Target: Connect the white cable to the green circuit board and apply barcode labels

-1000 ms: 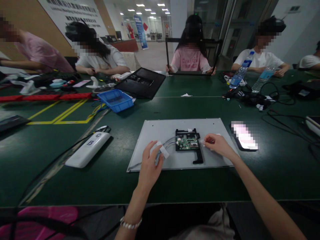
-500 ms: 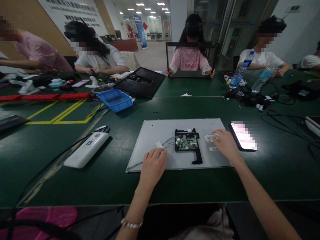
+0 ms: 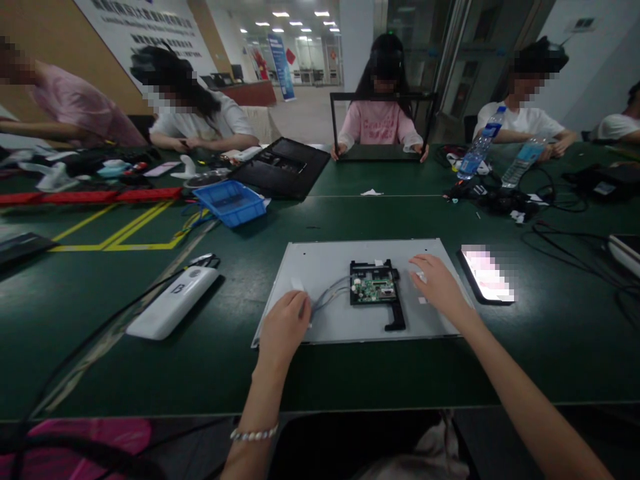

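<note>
A flat light-grey panel [image 3: 330, 257] lies on the green table before me. On its middle sits a black bracket [image 3: 397, 313] carrying a green circuit board [image 3: 375, 289]. Thin grey cables [image 3: 330, 293] run from the board's left side to my left hand [image 3: 284, 327], whose fingers are closed on them near the panel's left part. A whitish strip [image 3: 297, 285] shows just beyond those fingers. My right hand [image 3: 440, 287] rests on the panel right of the bracket, its fingers stretched out over pale labels that it partly covers.
A lit phone [image 3: 485, 273] lies right of the panel, a white power bank [image 3: 175, 300] with a cable to the left. Farther back are a blue basket [image 3: 233, 203], a black cover [image 3: 285, 167] and water bottles [image 3: 483, 143]. Across the table a person holds a black frame [image 3: 383, 97].
My left hand has slid left along the cables, toward the panel's left edge. My right hand has shifted slightly left, and its fingers reach out straighter over the labels.
</note>
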A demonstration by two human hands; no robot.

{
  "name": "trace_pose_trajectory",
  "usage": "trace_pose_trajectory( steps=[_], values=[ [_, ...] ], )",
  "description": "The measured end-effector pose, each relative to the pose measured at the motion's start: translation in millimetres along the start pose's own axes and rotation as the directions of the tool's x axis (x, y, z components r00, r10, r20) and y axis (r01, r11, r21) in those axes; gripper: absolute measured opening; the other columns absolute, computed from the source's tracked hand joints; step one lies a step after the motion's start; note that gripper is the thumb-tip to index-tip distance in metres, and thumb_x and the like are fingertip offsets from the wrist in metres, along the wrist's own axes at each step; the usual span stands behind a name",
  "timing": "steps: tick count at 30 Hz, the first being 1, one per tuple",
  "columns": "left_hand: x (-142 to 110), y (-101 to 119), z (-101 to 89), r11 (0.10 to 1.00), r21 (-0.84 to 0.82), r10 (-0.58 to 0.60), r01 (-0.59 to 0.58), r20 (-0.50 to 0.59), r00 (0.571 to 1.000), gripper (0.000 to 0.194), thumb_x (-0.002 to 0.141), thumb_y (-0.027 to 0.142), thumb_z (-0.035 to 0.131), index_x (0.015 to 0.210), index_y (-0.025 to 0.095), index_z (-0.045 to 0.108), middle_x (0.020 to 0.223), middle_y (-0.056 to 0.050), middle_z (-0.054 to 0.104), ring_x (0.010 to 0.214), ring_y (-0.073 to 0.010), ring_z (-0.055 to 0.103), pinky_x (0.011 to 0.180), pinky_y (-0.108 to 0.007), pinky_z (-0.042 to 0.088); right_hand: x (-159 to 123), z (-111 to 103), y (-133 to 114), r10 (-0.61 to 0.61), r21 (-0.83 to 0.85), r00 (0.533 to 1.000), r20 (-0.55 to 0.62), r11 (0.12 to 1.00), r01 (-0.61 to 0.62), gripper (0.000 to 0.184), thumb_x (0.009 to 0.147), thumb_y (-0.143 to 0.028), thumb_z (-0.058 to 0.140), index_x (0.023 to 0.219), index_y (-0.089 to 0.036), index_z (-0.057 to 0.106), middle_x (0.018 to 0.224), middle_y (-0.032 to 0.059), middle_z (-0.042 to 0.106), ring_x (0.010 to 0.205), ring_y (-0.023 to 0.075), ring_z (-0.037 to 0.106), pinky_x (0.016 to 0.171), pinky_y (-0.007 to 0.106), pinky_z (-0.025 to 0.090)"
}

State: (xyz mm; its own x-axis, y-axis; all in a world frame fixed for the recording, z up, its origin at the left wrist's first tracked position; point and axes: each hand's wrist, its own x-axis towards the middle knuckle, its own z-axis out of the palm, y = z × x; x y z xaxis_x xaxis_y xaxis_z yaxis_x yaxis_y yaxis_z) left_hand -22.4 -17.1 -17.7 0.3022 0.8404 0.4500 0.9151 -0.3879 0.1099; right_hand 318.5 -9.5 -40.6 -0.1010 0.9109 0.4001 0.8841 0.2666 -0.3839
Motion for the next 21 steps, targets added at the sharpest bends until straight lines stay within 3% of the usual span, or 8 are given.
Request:
trace_pose_trajectory(
  steps=[4,9,14,17,21],
  values=[
    [-3,-3,2.4,0.999,0.037,-0.038,0.035,0.091,0.995,0.02,0.087,0.026,0.044,0.089,0.019,0.063,0.091,-0.007,0.066,0.084,-0.0223,0.059,0.078,-0.037,0.045,19,8,-15,-0.067,0.021,0.996,0.056,0.998,0.066,0.032,0.086,-0.024,0.046,0.115,-0.017,0.058,0.113,0.0107,0.058,0.11,0.0237,0.049,0.096,0.039,0.04],
    [-4,-2,-1.1,0.997,0.023,-0.078,0.077,0.03,0.997,0.022,0.088,0.028,0.045,0.096,0.018,0.062,0.101,-0.009,0.063,0.093,-0.023,0.056,0.085,-0.04,0.042,47,27,-29,-0.115,0.033,0.98,0.159,0.993,0.111,0.024,0.083,-0.022,0.052,0.103,-0.019,0.065,0.112,0.0097,0.059,0.109,0.0222,0.05,0.096,0.036,0.038],
    [-7,-8,3.1,0.998,-0.013,-0.064,0.064,-0.02,0.998,0.02,0.087,0.025,0.046,0.095,0.018,0.062,0.102,-0.008,0.062,0.095,-0.0231,0.056,0.087,-0.041,0.042,62,41,-38,-0.053,-0.014,0.982,0.184,0.998,0.056,0.02,0.083,-0.014,0.049,0.088,-0.018,0.068,0.102,0.0084,0.064,0.099,0.0197,0.055,0.09,0.031,0.04],
    [-9,-12,7.2,0.997,-0.037,-0.067,0.066,-0.029,0.997,0.019,0.087,0.024,0.046,0.095,0.018,0.062,0.103,-0.008,0.061,0.097,-0.0233,0.056,0.088,-0.041,0.042,63,34,-37,-0.022,-0.003,0.99,0.142,1.0,0.023,0.021,0.085,-0.015,0.047,0.089,-0.018,0.068,0.097,0.0067,0.066,0.094,0.0187,0.057,0.086,0.03,0.041],
    [-10,-14,9.4,0.995,-0.065,-0.076,0.073,-0.055,0.996,0.019,0.087,0.023,0.046,0.097,0.019,0.062,0.107,-0.008,0.061,0.1,-0.0235,0.055,0.089,-0.042,0.042,53,9,-19,-0.006,-0.042,1.0,0.007,0.999,0.006,0.025,0.087,-0.017,0.043,0.097,-0.018,0.066,0.101,0.007,0.065,0.096,0.0198,0.057,0.087,0.032,0.041]
  ],
)
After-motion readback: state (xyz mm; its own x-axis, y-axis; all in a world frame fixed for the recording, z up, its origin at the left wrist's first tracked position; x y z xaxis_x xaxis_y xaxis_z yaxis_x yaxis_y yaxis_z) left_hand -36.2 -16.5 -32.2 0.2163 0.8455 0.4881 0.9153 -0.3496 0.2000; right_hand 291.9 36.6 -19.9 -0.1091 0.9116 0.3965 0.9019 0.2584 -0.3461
